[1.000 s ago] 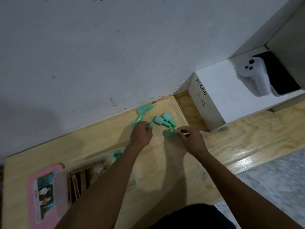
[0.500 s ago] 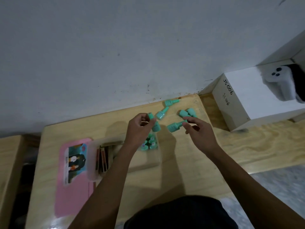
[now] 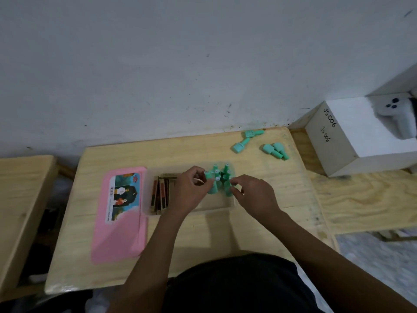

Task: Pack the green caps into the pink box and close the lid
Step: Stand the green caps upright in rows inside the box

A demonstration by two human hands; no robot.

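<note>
Head-worn view, steeply down, close.

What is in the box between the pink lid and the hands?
In the head view, a row of dark, flat brown-and-red sticks stands inside the clear box, between the open pink lid and the left hand.

Looks like a bare-bones makeshift workspace, more DIY recording corner than a proper workshop. The low table is raw unfinished plywood pushed up against a scuffed, speckled white wall, with another plywood surface beside it. A white box hand-labelled "JS006" holds a white VR-style controller. No real furniture or decor anywhere.
</note>
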